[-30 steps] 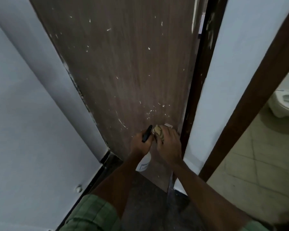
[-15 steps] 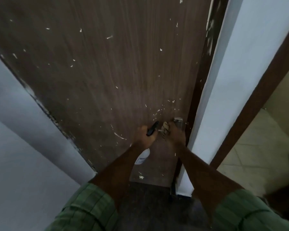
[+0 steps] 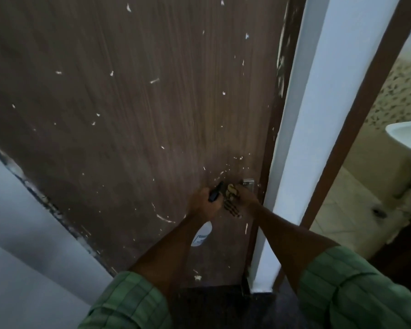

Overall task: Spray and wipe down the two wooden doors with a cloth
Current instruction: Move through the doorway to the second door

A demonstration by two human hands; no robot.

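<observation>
We judge the job far from done: the wooden door [image 3: 133, 119] filling the frame carries pale flecks all over, and no second door shows. At lower centre our left hand [image 3: 203, 205] is wrapped round the spray bottle [image 3: 203, 235]; our right hand [image 3: 246, 198] bunches the cloth [image 3: 231, 198] beside the metal latch [image 3: 249, 182].

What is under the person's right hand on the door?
A yellowish cloth bunched in the right hand, beside a metal plate on the wooden door. Any handle beneath is covered, so I cannot tell.
</observation>
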